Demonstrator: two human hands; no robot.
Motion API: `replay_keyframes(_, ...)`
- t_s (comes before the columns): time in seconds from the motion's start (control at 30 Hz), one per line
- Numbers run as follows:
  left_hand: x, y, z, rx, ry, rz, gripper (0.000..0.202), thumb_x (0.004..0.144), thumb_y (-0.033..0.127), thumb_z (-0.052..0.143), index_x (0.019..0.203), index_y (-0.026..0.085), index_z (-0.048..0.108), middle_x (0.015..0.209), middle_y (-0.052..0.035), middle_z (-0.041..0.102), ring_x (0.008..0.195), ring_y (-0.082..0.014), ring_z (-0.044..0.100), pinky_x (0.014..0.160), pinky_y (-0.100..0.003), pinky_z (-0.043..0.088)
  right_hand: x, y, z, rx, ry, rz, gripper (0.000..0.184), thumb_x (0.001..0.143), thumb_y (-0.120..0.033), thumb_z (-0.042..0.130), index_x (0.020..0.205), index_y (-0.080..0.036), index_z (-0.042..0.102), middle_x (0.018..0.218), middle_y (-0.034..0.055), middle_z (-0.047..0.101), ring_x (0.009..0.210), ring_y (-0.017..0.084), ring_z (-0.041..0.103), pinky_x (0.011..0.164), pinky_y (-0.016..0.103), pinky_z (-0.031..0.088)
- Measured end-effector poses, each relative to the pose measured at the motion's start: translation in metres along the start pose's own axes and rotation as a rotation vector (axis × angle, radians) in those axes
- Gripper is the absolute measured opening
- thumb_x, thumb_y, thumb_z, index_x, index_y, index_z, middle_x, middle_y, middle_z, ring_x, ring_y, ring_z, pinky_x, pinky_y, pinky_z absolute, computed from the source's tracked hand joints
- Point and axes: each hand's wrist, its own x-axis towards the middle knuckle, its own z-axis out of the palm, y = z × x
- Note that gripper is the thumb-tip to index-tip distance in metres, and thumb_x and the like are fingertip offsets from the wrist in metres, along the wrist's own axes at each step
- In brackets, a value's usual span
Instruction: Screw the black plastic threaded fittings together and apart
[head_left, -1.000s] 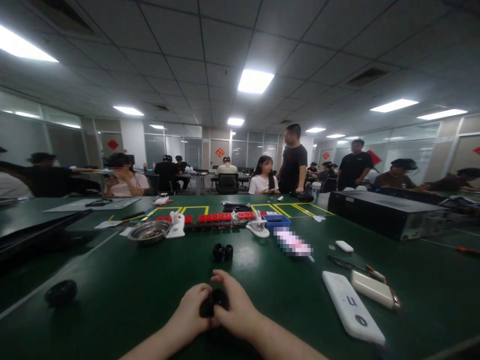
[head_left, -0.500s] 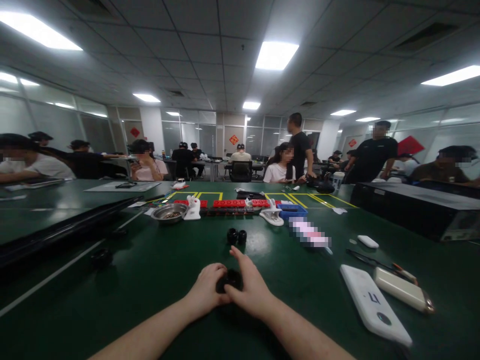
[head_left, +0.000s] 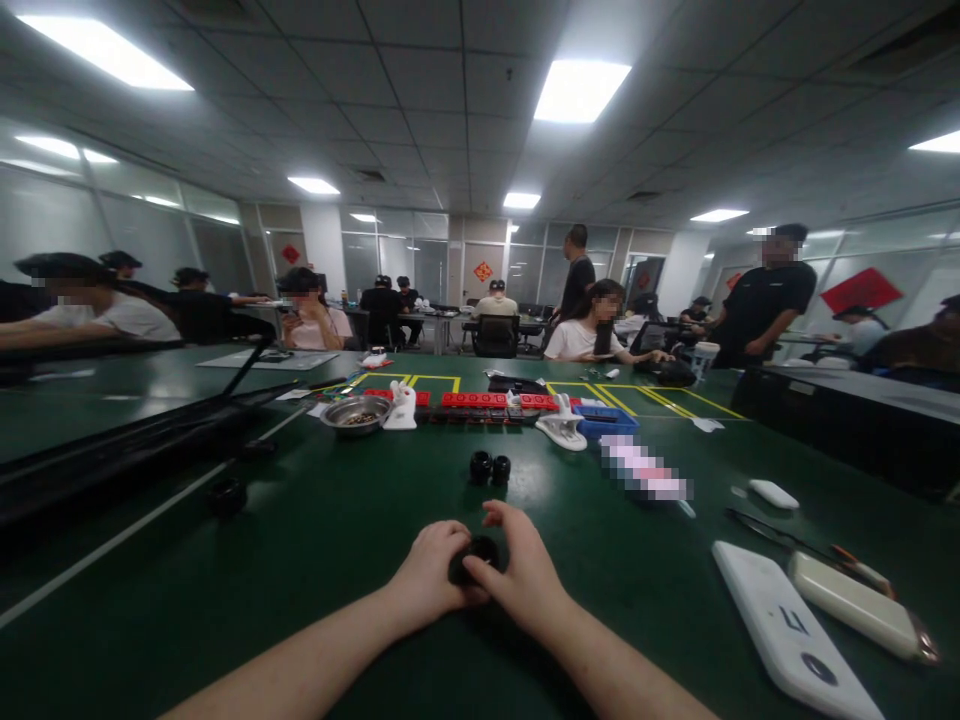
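Observation:
Low over the table's near middle, my left hand (head_left: 433,568) has its fingers wrapped round the side of a black round part (head_left: 466,566). My right hand (head_left: 525,562) grips the same part from the other side, its thumb across the front and its index finger arched above. The two hands cover much of the part, so its exact kind does not show. Just beyond them stand two similar black round parts, a larger one (head_left: 481,467) and a smaller one (head_left: 501,470), side by side. Another black round part (head_left: 226,495) sits far to the left.
Across the green table (head_left: 360,500) stand a metal bowl (head_left: 357,416) with small pieces, red strips (head_left: 495,400), white clips (head_left: 562,424) and a blue tray (head_left: 606,420). A white device (head_left: 787,625) and a cream cylinder (head_left: 855,600) lie right. Long black bars lie left.
The view has turned a little left, so everything appears shifted right. Both hands still hold the black round part, with the right index finger more curled.

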Motion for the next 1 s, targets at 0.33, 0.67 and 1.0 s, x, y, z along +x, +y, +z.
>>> replay_keyframes(0.33,0.002,-0.006,0.005,0.006,0.035,0.032,0.044,0.057,0.043,0.067,0.094,0.019,0.058,0.104,-0.0059,0.053,0.101,-0.0262,0.047,0.089,-0.038,0.036,-0.001,-0.004,-0.001,-0.024,0.019,-0.093,0.054,0.061,-0.015,0.061,0.112,-0.018,0.043,0.108,0.0082,0.051,0.102,0.023,0.047,0.09,0.04,0.036)
replay_keyframes(0.67,0.004,-0.011,0.008,0.025,0.029,0.04,0.053,0.057,0.05,0.065,0.1,0.02,0.056,0.105,-0.0065,0.053,0.101,-0.0268,0.046,0.09,-0.041,0.035,0.0,0.004,0.004,0.156,-0.072,-0.089,0.054,0.062,-0.004,0.048,0.113,-0.02,0.039,0.104,0.0052,0.054,0.1,0.018,0.05,0.09,0.037,0.036)
replay_keyframes(1.0,0.004,-0.011,0.007,0.039,0.023,0.054,0.049,0.058,0.049,0.065,0.098,0.02,0.057,0.105,-0.0065,0.053,0.1,-0.0259,0.046,0.089,-0.04,0.035,0.001,0.004,0.003,0.095,-0.118,-0.066,0.057,0.063,-0.007,0.051,0.117,-0.021,0.038,0.103,0.0049,0.056,0.101,0.02,0.05,0.091,0.039,0.035)
